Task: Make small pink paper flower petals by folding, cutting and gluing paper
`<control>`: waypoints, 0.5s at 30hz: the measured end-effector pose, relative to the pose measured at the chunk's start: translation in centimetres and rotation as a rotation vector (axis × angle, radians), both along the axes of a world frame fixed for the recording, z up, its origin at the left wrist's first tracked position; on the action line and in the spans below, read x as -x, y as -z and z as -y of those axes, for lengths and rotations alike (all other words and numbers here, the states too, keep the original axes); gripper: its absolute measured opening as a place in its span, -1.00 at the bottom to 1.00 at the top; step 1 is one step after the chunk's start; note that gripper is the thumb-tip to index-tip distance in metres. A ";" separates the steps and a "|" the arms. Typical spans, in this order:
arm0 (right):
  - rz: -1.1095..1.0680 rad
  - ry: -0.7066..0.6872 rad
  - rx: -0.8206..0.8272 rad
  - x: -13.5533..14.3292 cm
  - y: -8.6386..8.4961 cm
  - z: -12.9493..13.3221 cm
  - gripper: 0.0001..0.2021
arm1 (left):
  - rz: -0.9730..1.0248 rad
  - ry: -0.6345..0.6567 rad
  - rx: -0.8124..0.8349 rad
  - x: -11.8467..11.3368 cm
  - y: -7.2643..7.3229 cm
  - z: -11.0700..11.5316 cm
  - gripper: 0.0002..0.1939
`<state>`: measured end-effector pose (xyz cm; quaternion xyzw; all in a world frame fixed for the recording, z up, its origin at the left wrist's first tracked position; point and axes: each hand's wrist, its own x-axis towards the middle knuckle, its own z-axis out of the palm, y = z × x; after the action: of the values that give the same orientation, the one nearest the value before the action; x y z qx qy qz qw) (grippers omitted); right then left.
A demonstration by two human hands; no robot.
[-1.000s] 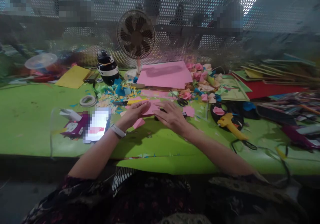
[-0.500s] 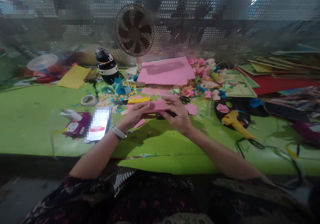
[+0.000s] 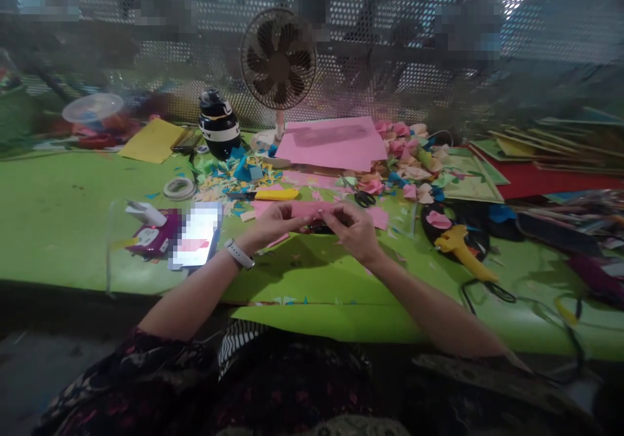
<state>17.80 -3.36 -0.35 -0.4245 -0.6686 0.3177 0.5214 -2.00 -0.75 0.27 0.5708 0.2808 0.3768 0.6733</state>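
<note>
A small strip of pink paper (image 3: 308, 210) is stretched between my two hands just above the green table. My left hand (image 3: 273, 226) grips its left part, with the fingers closed on it. At the other end, my right hand (image 3: 355, 229) pinches the paper between thumb and fingers. Beyond the hands lie a yellow utility knife (image 3: 275, 194) and black-handled scissors (image 3: 364, 199). Pink paper scraps (image 3: 378, 218) are on the table close to the right fingers. Something dark under the paper is mostly hidden.
Left of my hands are a lit phone (image 3: 195, 234), a purple device (image 3: 158, 234) and a tape roll (image 3: 179, 189). At the back stand a black bottle (image 3: 219, 127) and a fan (image 3: 279, 65) beside pink sheets (image 3: 334, 142). A yellow glue gun (image 3: 463, 251) lies right.
My right fingers have come down from over the paper's top edge and now pinch its near edge. The whole scene has shifted slightly right as the head turned.
</note>
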 end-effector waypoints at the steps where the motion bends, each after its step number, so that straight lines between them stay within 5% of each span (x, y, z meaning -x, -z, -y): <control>1: 0.002 0.002 0.003 0.0 0.0 0.0 -0.72 | -0.001 0.004 0.003 0.0 0.0 0.0 -0.56; 15: 0.025 -0.022 0.040 -0.3 0.1 -0.1 -0.72 | 0.007 0.007 0.059 -0.2 -0.2 0.3 -0.68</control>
<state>18.08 -3.25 -0.43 -0.4312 -0.6734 0.3313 0.5009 -1.78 -1.01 0.44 0.5504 0.2875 0.3680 0.6920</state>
